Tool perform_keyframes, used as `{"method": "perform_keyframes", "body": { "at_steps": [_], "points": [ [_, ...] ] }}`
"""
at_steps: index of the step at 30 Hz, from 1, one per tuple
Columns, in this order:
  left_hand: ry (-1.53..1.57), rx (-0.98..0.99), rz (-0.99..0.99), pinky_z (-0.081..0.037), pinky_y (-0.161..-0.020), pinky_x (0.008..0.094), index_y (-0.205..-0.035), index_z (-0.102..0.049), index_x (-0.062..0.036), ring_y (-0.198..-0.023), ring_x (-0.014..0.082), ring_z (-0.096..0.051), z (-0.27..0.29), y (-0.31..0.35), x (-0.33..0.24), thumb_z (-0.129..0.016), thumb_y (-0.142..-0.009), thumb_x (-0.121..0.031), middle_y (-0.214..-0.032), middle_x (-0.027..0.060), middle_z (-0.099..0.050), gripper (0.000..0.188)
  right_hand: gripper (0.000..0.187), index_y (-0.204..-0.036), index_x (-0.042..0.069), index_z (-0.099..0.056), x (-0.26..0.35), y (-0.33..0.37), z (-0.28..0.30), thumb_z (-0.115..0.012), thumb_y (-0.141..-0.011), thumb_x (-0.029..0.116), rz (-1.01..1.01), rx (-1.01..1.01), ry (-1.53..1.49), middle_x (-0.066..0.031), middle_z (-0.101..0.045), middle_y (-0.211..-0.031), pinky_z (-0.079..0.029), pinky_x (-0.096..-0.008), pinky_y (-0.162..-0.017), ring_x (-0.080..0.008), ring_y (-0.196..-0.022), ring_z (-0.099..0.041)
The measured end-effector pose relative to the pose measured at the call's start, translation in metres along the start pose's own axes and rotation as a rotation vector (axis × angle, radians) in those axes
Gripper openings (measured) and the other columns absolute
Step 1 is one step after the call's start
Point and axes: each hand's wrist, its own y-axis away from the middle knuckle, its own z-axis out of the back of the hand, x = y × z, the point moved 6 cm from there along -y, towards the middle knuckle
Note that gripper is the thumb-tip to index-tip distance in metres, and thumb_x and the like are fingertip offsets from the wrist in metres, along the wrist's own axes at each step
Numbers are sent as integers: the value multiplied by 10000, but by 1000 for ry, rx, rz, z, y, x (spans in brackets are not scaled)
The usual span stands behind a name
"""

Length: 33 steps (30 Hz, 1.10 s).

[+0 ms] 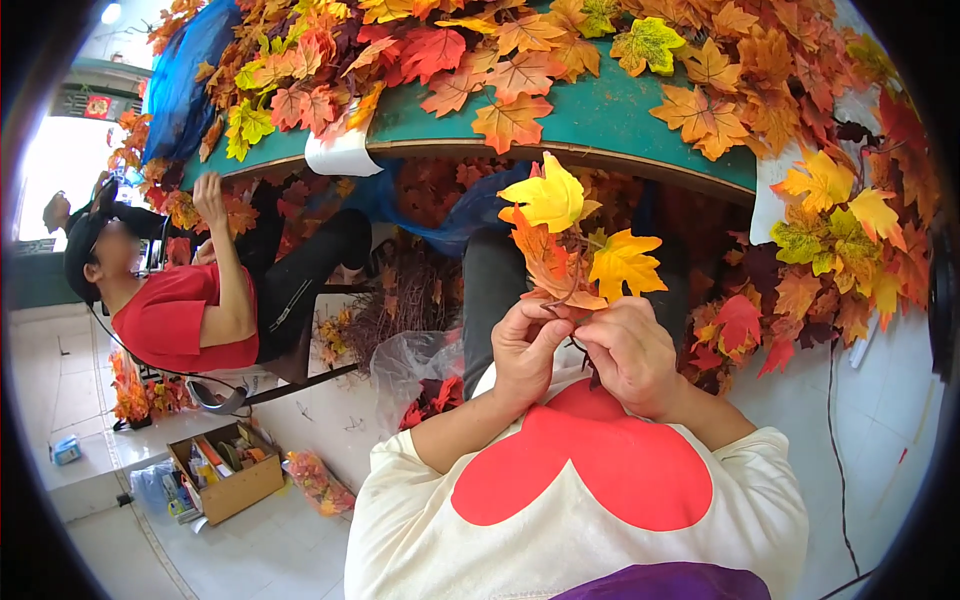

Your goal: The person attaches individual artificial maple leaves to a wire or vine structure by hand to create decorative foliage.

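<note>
My left hand and my right hand meet in front of my chest, both pinching the base of a sprig of artificial maple leaves. The sprig stands up from my fingers with yellow and orange leaves on thin brown stems. My fingers hide its lower end. A green table just beyond is heaped with several more orange, red and yellow leaves.
A person in a red shirt sits at the left, one hand raised to the table edge. A cardboard box of small items stands on the tiled floor. Bundles of leaves hang at the right, and a clear plastic bag lies near my knees.
</note>
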Motion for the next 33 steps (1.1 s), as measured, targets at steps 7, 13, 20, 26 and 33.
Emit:
{"method": "perform_keyframes", "body": {
  "at_steps": [7, 13, 20, 26, 33],
  "points": [
    [-99, -6, -12, -458, -761, 236, -900, -550, -5, -831, 101, -557, -6, 0, -2, -598, -807, 13, -899, 38, -585, 106, 238, -832, 45, -568, -4, 1, -1, -682, -644, -47, -23, 31, -24, -89, -570, -755, -454, -327, -616, -248, -669, -562],
    [-231, 41, 31, -455, -740, 233, -869, -570, 3, -831, 111, -554, -14, -2, 5, -610, -782, 36, -889, 53, -589, 101, 161, -815, 25, -566, -39, 17, -4, -654, -694, -36, -369, 78, -261, -82, -597, -778, -459, -296, -682, -211, -731, -582],
    [-687, 294, -228, -441, -649, 250, -929, -650, -60, -736, 179, -575, -63, -5, -12, -659, -711, -8, -838, 68, -636, 224, 144, -848, 32, -566, -84, 59, 16, -657, -746, -11, -620, -119, -645, -20, -592, -859, -435, -225, -716, -81, -787, -544],
    [-842, 353, -391, -426, -545, 293, -983, -655, -126, -593, 194, -516, -77, -1, -8, -661, -683, -22, -725, 56, -596, 318, 162, -765, 44, -554, -86, 74, 23, -708, -716, 33, -671, -206, -834, 13, -566, -752, -419, -213, -633, -79, -697, -522],
    [-814, 367, -448, -418, -527, 311, -1015, -644, -136, -556, 197, -480, -79, 0, -10, -654, -644, -5, -592, 45, -472, 393, 139, -722, 60, -556, -90, 88, 22, -687, -737, 15, -686, -265, -801, 23, -554, -719, -406, -210, -582, -71, -629, -489]
  ]
}}
